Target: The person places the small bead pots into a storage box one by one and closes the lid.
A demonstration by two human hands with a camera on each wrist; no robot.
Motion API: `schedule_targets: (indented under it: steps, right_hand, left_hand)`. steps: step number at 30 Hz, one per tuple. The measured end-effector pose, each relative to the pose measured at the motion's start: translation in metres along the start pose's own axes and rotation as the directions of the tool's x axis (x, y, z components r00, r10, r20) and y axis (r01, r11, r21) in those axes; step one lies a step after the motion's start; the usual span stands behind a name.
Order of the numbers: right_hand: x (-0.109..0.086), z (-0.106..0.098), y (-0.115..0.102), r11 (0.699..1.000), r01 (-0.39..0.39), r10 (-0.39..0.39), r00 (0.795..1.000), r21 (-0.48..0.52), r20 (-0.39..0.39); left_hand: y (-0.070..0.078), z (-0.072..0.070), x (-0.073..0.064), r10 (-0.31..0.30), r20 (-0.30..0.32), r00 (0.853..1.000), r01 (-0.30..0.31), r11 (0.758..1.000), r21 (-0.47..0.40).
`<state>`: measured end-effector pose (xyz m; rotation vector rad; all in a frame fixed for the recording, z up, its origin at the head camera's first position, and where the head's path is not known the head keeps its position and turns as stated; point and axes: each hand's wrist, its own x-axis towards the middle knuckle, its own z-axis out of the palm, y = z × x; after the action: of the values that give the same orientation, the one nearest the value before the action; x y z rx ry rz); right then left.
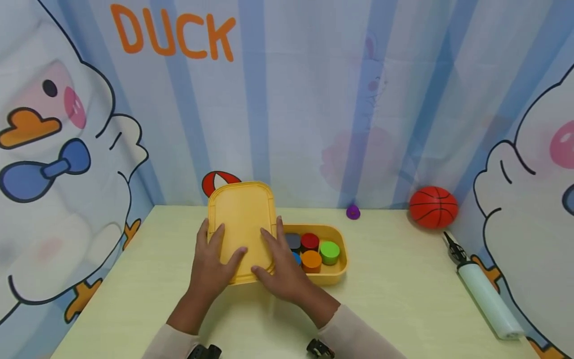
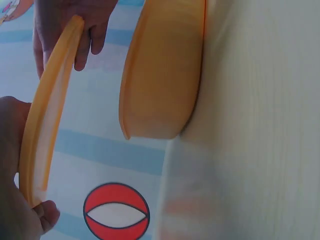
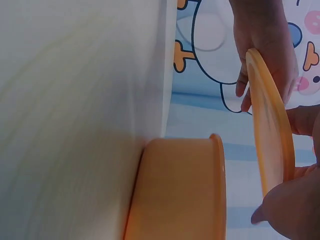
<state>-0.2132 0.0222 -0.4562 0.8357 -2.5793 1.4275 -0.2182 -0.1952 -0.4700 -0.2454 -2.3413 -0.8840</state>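
Both hands hold a yellow rectangular lid (image 1: 246, 214) raised off the table. My left hand (image 1: 214, 267) grips its left edge, the thumb on the top face and fingertips under the rim in the left wrist view. On the opposite edge, my right hand (image 1: 284, 269) grips it the same way. Just right of the lid stands an uncovered yellow box (image 1: 343, 252), its left part hidden behind lid and hand. Inside are several short round pieces: grey (image 1: 293, 241), red (image 1: 310, 242), green (image 1: 330, 253), orange (image 1: 311, 262) and a partly covered blue one (image 1: 296, 258).
A small purple object (image 1: 353, 212) lies at the table's back edge. Farther right rest a red basketball (image 1: 433, 208) and a pale green hand pump (image 1: 489, 299) with a black end. A striped curtain (image 1: 296, 99) printed with ducks hangs around the pale table (image 1: 385, 309).
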Motion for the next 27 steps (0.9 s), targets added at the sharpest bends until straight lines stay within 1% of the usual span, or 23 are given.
schedule_targets:
  steps: [4, 7, 12, 15, 18, 20, 24, 27]
  right_hand:
    - [-0.003, -0.006, 0.004, 1.000, -0.002, 0.002, 1.000, 0.014, -0.022]
    - [-0.005, -0.013, 0.005, 1.000, -0.005, 0.006, 0.999, 0.025, -0.036]
    - [-0.007, -0.025, 0.009, 1.000, -0.014, 0.014, 1.000, 0.004, -0.027]
    - [-0.009, -0.033, 0.013, 1.000, -0.021, 0.020, 1.000, -0.020, -0.012]
    - [-0.012, -0.041, 0.018, 0.999, -0.020, 0.020, 1.000, -0.041, 0.005]
    - [-0.014, -0.046, 0.020, 0.998, -0.018, 0.019, 1.000, -0.057, 0.016]
    - [-0.017, -0.055, 0.024, 0.995, -0.028, 0.032, 0.999, -0.093, 0.042]
    - [-0.019, -0.061, 0.027, 0.992, -0.046, 0.054, 0.996, -0.118, 0.064]
  left_hand:
    - [0.012, 0.003, 0.001, 0.015, -0.032, 0.999, -0.015, 1.000, -0.014]
    - [0.020, 0.006, 0.002, 0.006, -0.027, 1.000, -0.007, 1.000, -0.010]
    - [0.031, 0.010, 0.005, -0.050, 0.044, 0.998, 0.050, 0.999, 0.006]
    - [0.038, 0.014, 0.006, -0.089, 0.093, 0.992, 0.089, 0.996, 0.006]
    - [0.046, 0.019, 0.006, -0.115, 0.134, 0.984, 0.113, 0.993, 0.020]
    - [0.051, 0.022, 0.006, -0.118, 0.155, 0.981, 0.112, 0.992, 0.050]
    - [0.059, 0.030, 0.005, -0.093, 0.179, 0.979, 0.074, 0.991, 0.108]
    - [0.062, 0.035, 0.006, -0.074, 0.187, 0.980, 0.053, 0.992, 0.116]
